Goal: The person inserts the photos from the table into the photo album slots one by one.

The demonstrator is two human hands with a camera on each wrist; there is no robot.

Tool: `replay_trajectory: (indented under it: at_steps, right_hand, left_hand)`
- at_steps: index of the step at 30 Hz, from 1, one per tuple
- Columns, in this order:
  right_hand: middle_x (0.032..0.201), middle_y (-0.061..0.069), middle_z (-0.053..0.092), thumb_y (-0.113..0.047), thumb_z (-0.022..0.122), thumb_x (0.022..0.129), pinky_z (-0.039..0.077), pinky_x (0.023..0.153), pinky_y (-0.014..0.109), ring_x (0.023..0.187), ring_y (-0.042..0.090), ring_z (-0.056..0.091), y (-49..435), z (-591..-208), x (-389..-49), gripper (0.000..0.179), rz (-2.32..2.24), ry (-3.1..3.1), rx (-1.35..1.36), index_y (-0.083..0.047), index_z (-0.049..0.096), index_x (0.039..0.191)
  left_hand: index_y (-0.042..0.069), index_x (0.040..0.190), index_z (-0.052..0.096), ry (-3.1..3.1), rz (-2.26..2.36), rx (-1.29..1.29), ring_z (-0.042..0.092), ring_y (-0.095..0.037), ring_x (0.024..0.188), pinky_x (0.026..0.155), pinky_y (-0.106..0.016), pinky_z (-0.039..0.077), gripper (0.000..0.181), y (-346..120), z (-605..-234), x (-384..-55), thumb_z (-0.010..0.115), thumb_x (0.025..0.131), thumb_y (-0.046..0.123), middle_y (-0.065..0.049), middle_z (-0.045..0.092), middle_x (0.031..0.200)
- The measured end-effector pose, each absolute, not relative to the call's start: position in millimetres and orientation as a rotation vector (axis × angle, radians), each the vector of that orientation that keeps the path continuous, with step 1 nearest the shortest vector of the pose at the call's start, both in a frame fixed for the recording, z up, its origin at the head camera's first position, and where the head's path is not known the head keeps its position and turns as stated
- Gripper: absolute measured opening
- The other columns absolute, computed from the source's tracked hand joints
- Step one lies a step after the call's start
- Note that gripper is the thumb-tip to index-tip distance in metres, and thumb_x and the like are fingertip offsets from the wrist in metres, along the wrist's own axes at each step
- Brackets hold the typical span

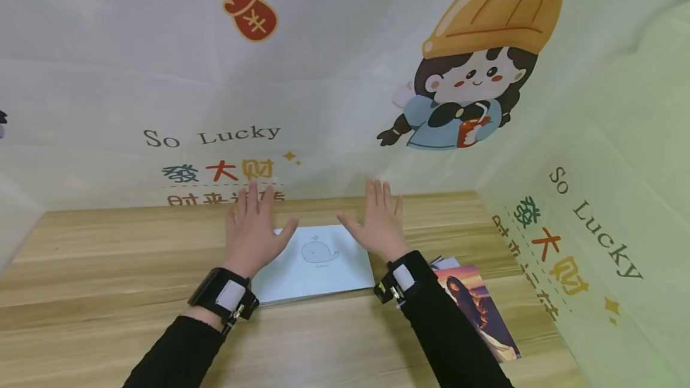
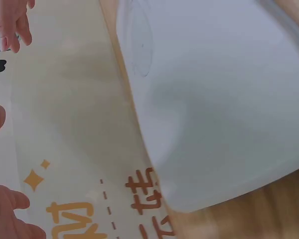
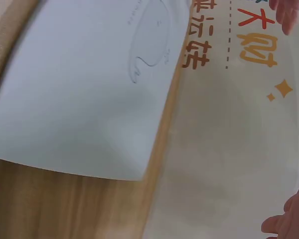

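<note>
A pale blue booklet (image 1: pixel 345 268) with a line drawing of a whale on its cover lies flat on the wooden table. My left hand (image 1: pixel 256 229) is spread over its left side, fingers straight and pointing away from me, thumb turned inward. Over the right side, my right hand (image 1: pixel 380 226) mirrors it, fingers extended. Neither hand holds anything. In the left wrist view the booklet (image 2: pixel 224 99) fills much of the frame, with left fingers at the left edge. The right wrist view shows the whale cover (image 3: pixel 99 99) and part of the right hand (image 3: pixel 291 219) at lower right.
Beside the right forearm lies a glossy picture card (image 1: pixel 480 310) showing a long-haired figure, partly covered by the sleeve, with more papers (image 1: pixel 444 263) under it. A printed white cloth (image 1: pixel 323 88) stands behind the table (image 1: pixel 135 268) and along its right side.
</note>
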State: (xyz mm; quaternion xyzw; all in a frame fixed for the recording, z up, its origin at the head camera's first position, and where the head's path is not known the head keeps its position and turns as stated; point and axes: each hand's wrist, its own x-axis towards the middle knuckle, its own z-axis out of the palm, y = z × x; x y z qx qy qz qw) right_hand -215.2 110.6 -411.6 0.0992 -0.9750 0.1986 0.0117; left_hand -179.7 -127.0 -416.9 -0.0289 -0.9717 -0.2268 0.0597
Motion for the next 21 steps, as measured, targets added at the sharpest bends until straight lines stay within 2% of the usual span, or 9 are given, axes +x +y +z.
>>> replay_trajectory:
  at_steps: [6, 10, 15, 21]
  right_hand:
    - [0.166, 0.024, 0.01, -0.059, 0.05, 0.095, 0.008, 0.124, 0.062, 0.155, 0.041, 0.005, 117, -428, -204, 0.098, 0.686, -3.121, 0.226, 0.005, 0.01, 0.157]
    - [0.163, 0.029, 0.015, -0.057, 0.052, 0.095, 0.016, 0.124, 0.06, 0.153, 0.045, 0.013, 119, -444, -197, 0.098, 0.738, -3.184, 0.148, 0.009, 0.013, 0.155]
    - [0.157, 0.037, 0.024, -0.052, 0.058, 0.094, 0.024, 0.121, 0.058, 0.148, 0.05, 0.024, 122, -464, -188, 0.096, 0.792, -3.241, 0.071, 0.016, 0.021, 0.15]
    - [0.15, 0.038, 0.035, -0.048, 0.063, 0.092, 0.031, 0.118, 0.057, 0.142, 0.05, 0.035, 117, -484, -177, 0.09, 0.795, -3.207, 0.029, 0.018, 0.032, 0.144]
  left_hand:
    - [-0.005, 0.156, 0.015, -3.021, -0.748, -0.082, 0.009, -0.056, 0.149, 0.114, -0.072, 0.023, 0.094, -128, -434, -160, 0.06, 0.092, 0.048, -0.035, 0.007, 0.162]
    - [-0.013, 0.153, 0.015, -3.113, -0.809, -0.109, 0.01, -0.061, 0.145, 0.111, -0.069, 0.031, 0.098, -126, -449, -148, 0.063, 0.091, 0.045, -0.042, 0.006, 0.157]
    - [-0.015, 0.15, 0.022, -3.161, -0.83, -0.129, 0.012, -0.06, 0.146, 0.115, -0.065, 0.029, 0.097, -121, -466, -139, 0.066, 0.089, 0.047, -0.044, 0.009, 0.156]
    - [-0.015, 0.148, 0.028, -3.136, -0.846, -0.097, 0.015, -0.059, 0.146, 0.116, -0.065, 0.027, 0.096, -119, -480, -130, 0.069, 0.086, 0.046, -0.044, 0.013, 0.156]
